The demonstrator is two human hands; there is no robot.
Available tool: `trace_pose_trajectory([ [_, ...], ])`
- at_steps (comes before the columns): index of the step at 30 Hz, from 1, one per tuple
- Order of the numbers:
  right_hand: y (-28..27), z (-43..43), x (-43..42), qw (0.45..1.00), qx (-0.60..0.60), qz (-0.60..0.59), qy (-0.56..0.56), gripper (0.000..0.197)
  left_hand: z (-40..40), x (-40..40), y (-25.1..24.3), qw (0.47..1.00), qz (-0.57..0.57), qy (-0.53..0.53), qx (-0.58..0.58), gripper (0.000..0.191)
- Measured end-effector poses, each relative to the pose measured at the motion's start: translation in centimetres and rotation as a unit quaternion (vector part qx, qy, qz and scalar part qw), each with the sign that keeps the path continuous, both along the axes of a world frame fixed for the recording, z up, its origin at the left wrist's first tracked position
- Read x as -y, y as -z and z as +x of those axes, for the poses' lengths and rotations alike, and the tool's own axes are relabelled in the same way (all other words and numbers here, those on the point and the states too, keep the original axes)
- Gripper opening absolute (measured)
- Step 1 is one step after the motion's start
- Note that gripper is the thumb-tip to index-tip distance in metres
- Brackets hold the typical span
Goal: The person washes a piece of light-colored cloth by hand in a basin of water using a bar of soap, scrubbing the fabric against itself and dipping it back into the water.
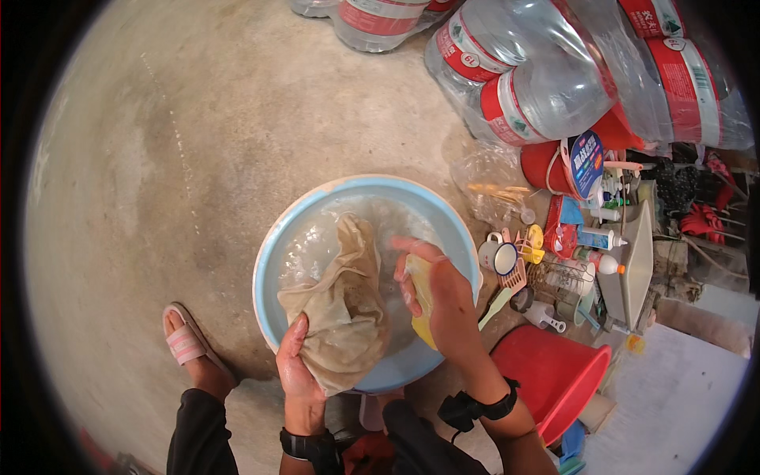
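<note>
A round light-blue plastic basin (409, 371) of cloudy, sudsy water stands on the floor before me. My left hand (298, 368) grips the near left part of a wet beige cloth (341, 314), its thumb on top. Bunched and stained brown, the cloth lies over the left half of the basin. My right hand (445, 291) is at the basin's right side, its fingers wrapped around a yellow bar or pad (422, 297), perhaps laundry soap. A gap separates that hand from the cloth. The right fingertips are blurred.
Large plastic water bottles (534, 89) in film stand at the upper right. An enamel mug (497, 255), utensils, small bottles and a red plastic bucket (537, 368) crowd the right side. My foot in a pink slide sandal (185, 343) rests on the concrete floor (237, 148).
</note>
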State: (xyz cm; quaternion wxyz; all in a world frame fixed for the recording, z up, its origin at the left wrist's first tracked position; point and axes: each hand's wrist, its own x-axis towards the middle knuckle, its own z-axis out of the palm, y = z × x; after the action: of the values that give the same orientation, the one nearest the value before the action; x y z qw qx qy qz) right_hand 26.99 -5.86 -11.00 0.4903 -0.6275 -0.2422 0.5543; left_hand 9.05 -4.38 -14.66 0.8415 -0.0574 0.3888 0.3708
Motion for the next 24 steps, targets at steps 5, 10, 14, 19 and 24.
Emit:
trace_pose_trajectory([
  [5, 0.4, -3.7, -0.8, 0.990, 0.123, 0.065, -0.020, 0.047, 0.7, 1.2, 0.5, 0.999, 0.034, -0.018, 0.031, 0.046],
  [10, 2.0, -6.1, -0.5, 0.938, 0.291, 0.162, -0.100, 0.041, 1.7, 2.2, 0.3, 0.998, 0.048, -0.042, 0.028, 0.049],
  [14, 0.7, -5.7, -0.1, 0.953, 0.205, 0.175, -0.134, 0.041, 1.3, 2.9, 1.1, 0.999, 0.050, 0.012, -0.010, 0.050],
  [19, 0.9, -0.8, 1.0, 0.988, 0.059, 0.137, -0.044, 0.050, 0.8, 1.2, -0.4, 0.998, 0.045, 0.030, -0.038, 0.047],
  [24, 4.2, 3.0, 2.3, 0.993, 0.091, 0.056, 0.056, 0.065, -1.5, 0.6, -0.8, 0.999, 0.040, 0.004, 0.030, 0.052],
])
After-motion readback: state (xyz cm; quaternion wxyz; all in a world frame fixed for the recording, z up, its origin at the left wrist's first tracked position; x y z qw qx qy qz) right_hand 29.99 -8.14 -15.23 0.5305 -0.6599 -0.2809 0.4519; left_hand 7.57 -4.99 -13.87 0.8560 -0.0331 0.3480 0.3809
